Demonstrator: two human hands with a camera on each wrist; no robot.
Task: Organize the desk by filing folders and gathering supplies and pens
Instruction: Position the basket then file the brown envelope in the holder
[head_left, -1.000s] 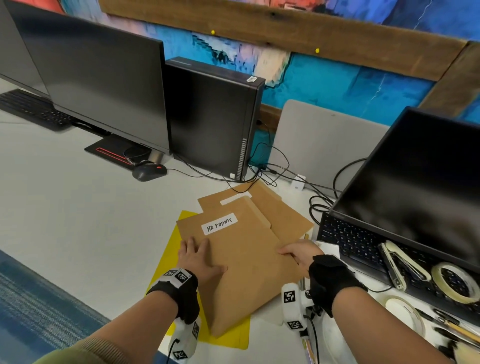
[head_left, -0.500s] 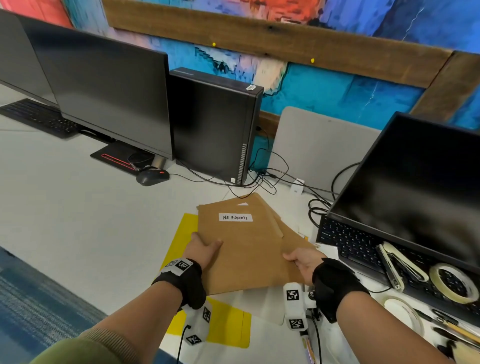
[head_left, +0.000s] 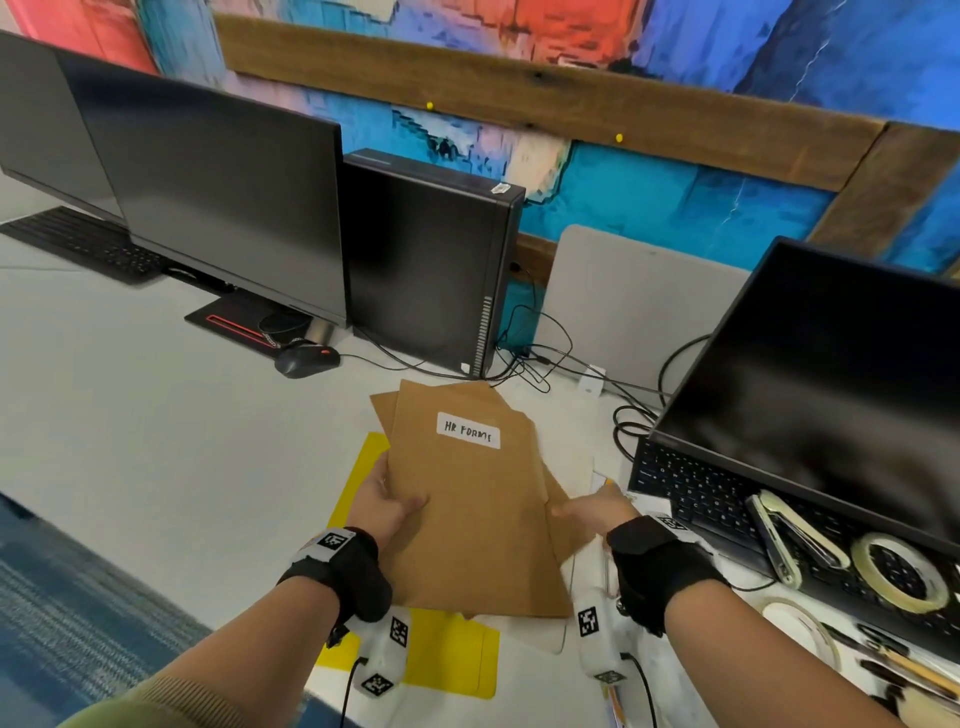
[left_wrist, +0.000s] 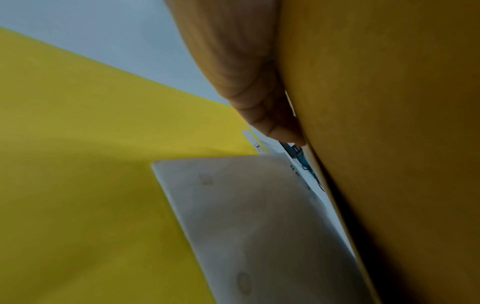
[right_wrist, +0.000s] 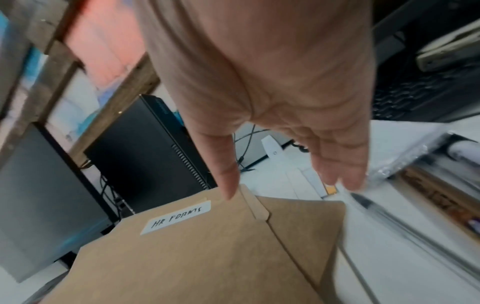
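A brown folder labelled "HR FORMS" (head_left: 467, 509) is held tilted above the desk, with a second brown folder (head_left: 563, 525) offset under its right side. My left hand (head_left: 387, 501) grips the stack's left edge, thumb on top and fingers underneath; the left wrist view shows a finger (left_wrist: 272, 123) against the brown folder's underside (left_wrist: 389, 144). My right hand (head_left: 587, 512) is at the right edge with fingers straight. In the right wrist view its thumb (right_wrist: 226, 181) touches the labelled folder (right_wrist: 207, 257) near the tab. A yellow folder (head_left: 447, 660) and a white sheet (left_wrist: 246, 226) lie beneath.
A black monitor (head_left: 223, 208), a computer tower (head_left: 426, 270) and a mouse (head_left: 304, 359) stand behind the folders, with cables (head_left: 540, 358) trailing right. To the right a keyboard (head_left: 696, 493) carries a stapler (head_left: 789, 535) and a tape roll (head_left: 904, 571). Pens (head_left: 904, 670) lie at the lower right.
The brown folders turned from slanted to nearly straight and rose off the yellow folder. My left hand went from lying flat on top to gripping the left edge.
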